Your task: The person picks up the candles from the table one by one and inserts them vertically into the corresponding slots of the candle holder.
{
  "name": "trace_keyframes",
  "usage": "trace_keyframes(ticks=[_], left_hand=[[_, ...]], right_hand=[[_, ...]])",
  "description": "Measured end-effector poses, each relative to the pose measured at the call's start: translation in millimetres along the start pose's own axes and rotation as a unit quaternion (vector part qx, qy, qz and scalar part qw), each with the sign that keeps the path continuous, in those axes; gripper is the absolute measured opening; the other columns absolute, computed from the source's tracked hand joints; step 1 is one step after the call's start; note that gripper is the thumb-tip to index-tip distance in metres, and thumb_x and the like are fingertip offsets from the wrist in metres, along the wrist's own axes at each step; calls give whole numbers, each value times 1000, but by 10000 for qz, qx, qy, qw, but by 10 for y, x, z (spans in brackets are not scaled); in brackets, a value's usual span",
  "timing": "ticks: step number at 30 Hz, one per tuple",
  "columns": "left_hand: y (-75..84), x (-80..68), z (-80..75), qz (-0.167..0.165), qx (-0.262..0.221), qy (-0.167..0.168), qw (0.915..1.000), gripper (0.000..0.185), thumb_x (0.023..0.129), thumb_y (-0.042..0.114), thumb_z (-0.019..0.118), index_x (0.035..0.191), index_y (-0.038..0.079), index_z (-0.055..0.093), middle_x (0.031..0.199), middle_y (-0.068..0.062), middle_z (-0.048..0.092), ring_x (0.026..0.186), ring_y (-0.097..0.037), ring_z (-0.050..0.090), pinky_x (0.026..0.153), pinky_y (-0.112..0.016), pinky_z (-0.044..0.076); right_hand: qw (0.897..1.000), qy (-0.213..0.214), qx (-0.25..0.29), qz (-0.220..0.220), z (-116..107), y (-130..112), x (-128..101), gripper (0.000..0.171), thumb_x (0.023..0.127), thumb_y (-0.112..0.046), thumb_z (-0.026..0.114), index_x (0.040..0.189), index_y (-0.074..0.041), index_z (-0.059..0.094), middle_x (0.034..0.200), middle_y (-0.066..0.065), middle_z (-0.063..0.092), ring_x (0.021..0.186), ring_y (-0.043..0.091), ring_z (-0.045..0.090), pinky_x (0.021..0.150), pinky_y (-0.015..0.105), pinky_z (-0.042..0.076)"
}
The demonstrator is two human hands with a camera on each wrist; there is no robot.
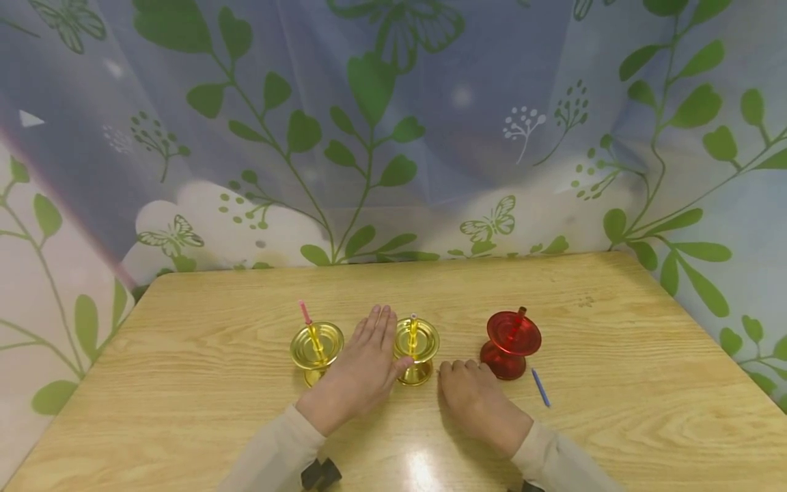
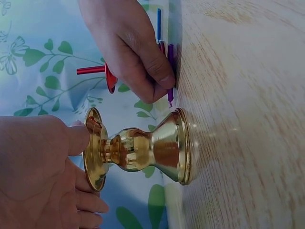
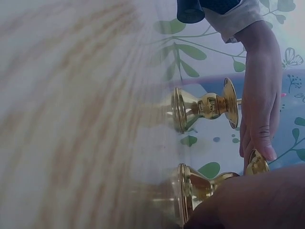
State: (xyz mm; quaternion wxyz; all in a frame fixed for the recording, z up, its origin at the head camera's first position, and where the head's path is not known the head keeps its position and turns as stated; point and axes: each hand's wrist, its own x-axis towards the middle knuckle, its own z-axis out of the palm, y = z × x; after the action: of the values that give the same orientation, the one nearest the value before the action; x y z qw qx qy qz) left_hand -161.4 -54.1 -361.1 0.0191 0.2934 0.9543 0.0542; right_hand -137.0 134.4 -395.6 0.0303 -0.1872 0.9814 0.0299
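Note:
My left hand (image 1: 363,372) reaches to the middle gold candle holder (image 1: 418,374), its fingers straight along the left side of the dish. The thumb lies at the dish's near rim. That holder stands upright on the table. Just right of its base, my right hand (image 1: 476,400) is low at the tabletop with curled fingers. In the left wrist view it pinches a purple candle (image 2: 170,62) between thumb and finger, close to the wood. The head view hides this candle under the hand.
At the left stands another gold candle holder (image 1: 301,350) with a pink candle (image 1: 305,311) in its tube. A red candle holder (image 1: 506,365) stands beyond my right hand, and a blue candle (image 1: 541,388) lies beside it. A leaf-printed curtain (image 1: 430,150) hangs behind the wooden table (image 1: 203,410).

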Motion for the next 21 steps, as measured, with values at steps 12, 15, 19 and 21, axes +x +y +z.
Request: trace_keyframes(ticks=[12,15,19,21], left_hand=[[9,-9,-7,69,-28,113,9999,72,105,44,29,148,-13,18,155,-28,15,145,-38,8,118,-46,11],[11,-9,-10,71,-21,125,9999,71,105,43,30,148,-13,19,155,-29,16,145,-38,9,118,-46,12],[11,-12,-8,43,21,101,9999,71,105,44,29,148,-12,19,155,-28,15,145,-38,9,118,-46,12],[12,-15,-5,23,7,75,10000,72,105,44,29,148,-12,18,155,-28,14,145,-38,8,118,-46,11]], right_hand=[[10000,59,47,-1,-2,1,1,14,84,-3,67,84,-2,53,73,8,52,71,26,57,65,40,51],[9999,62,99,10,2,1,4,15,83,-2,68,84,-1,53,74,8,52,72,26,57,66,41,51],[9999,97,118,-12,4,-2,3,14,83,-1,67,83,-2,53,74,8,52,72,26,57,65,41,51],[9999,101,137,-23,6,-4,2,14,83,-1,67,83,-2,53,73,8,52,71,26,57,65,40,51]])
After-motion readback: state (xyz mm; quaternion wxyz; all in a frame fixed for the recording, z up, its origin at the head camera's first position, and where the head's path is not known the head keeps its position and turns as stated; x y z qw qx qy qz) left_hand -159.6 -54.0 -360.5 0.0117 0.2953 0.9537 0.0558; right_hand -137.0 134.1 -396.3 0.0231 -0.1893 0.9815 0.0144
